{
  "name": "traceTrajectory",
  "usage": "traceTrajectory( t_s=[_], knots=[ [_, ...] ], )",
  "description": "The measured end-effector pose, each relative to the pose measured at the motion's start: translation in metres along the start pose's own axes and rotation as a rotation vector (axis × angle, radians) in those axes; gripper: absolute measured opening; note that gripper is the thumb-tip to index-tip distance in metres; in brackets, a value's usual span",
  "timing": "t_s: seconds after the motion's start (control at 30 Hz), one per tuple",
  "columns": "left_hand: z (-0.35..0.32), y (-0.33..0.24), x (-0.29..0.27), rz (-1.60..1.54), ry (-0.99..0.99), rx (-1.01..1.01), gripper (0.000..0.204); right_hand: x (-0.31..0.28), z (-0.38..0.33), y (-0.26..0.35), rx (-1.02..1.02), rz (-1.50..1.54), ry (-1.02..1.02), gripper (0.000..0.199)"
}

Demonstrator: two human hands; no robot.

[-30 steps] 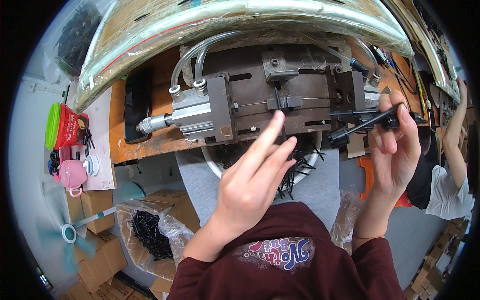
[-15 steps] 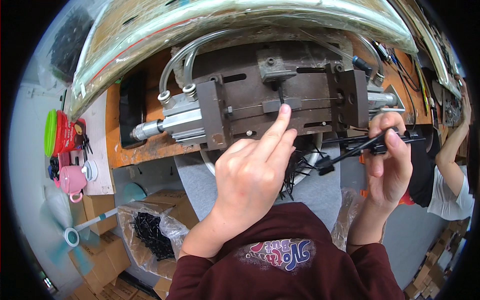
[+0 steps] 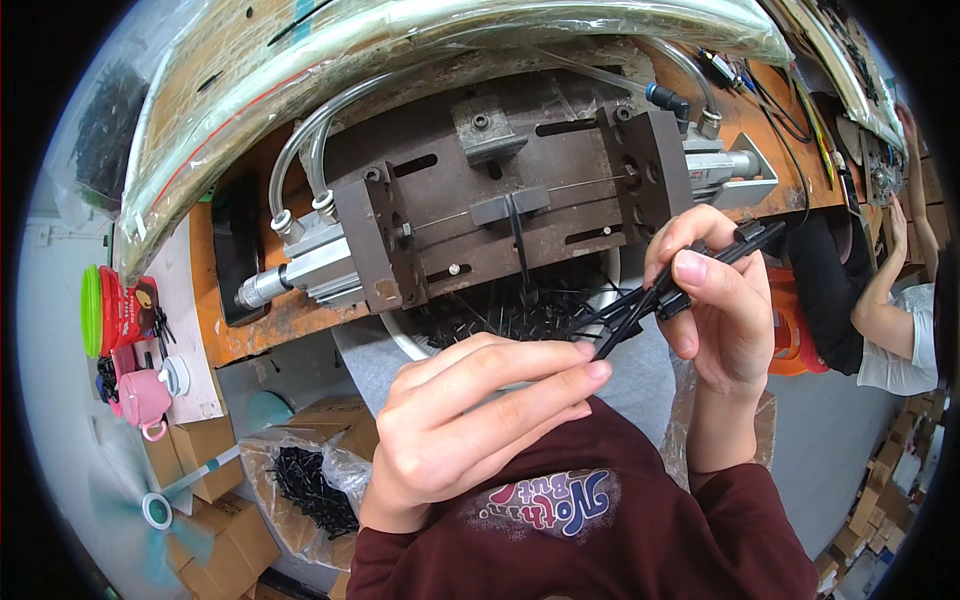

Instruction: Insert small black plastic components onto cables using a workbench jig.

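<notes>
My right hand (image 3: 725, 295) grips a bundle of thin black plastic sticks (image 3: 690, 285) between thumb and fingers, right of centre. The fingertips of my left hand (image 3: 480, 410) are closed at the lower left end of one stick from that bundle; the thumb is hidden. Beyond my hands stands a brown metal clamping fixture (image 3: 440, 210) with a silver air cylinder at each side. Another black stick (image 3: 520, 250) lies across the small grey block (image 3: 510, 205) at the fixture's middle and hangs toward me.
Beneath the fixture's near edge, a white bucket (image 3: 395, 335) holds many black sticks. Clear air hoses (image 3: 320, 150) arch behind it. At lower left are a plastic-lined box (image 3: 260, 455) of black pieces, a fan (image 3: 157, 510) and a pink cup (image 3: 145, 395). Another person (image 3: 890, 310) sits at right.
My left hand has left the grey block and moved down to the sticks in my right hand. A stick now hangs from the block toward me. The view has shifted.
</notes>
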State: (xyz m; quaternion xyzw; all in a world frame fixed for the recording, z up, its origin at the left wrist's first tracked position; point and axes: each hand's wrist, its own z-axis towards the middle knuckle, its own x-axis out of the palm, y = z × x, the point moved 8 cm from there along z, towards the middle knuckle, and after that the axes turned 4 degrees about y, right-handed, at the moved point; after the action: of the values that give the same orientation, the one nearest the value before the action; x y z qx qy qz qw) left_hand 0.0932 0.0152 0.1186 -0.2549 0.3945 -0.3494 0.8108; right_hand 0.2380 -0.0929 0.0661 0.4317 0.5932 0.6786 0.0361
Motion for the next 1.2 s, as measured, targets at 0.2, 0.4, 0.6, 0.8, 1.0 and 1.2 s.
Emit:
traceTrajectory(
  t_s=[0.2, 0.4, 0.6, 0.8, 1.0, 1.2],
  knots=[
    [-0.001, -0.003, -0.004, -0.005, 0.016, 0.011, 0.028, 0.005, 0.0, 0.0, 0.026, -0.002, 0.071, 0.013],
    [-0.002, -0.002, -0.003, 0.003, 0.024, -0.006, 0.026, 0.005, 0.0, -0.002, 0.016, -0.02, 0.065, 0.012],
    [-0.002, 0.001, -0.003, -0.007, 0.035, -0.004, 0.026, 0.005, 0.001, -0.005, 0.017, -0.026, 0.075, 0.012],
    [-0.002, 0.002, -0.002, -0.014, 0.049, -0.014, 0.026, 0.005, 0.002, -0.006, 0.016, -0.046, 0.088, 0.011],
    [-0.002, 0.002, -0.002, 0.049, 0.01, -0.003, 0.029, 0.009, 0.0, 0.0, -0.011, -0.146, -0.007, 0.01],
    [-0.006, 0.011, -0.007, 0.307, -0.086, -0.129, 0.037, -0.011, -0.004, 0.016, -0.166, -0.177, -0.098, 0.013]
  ],
)
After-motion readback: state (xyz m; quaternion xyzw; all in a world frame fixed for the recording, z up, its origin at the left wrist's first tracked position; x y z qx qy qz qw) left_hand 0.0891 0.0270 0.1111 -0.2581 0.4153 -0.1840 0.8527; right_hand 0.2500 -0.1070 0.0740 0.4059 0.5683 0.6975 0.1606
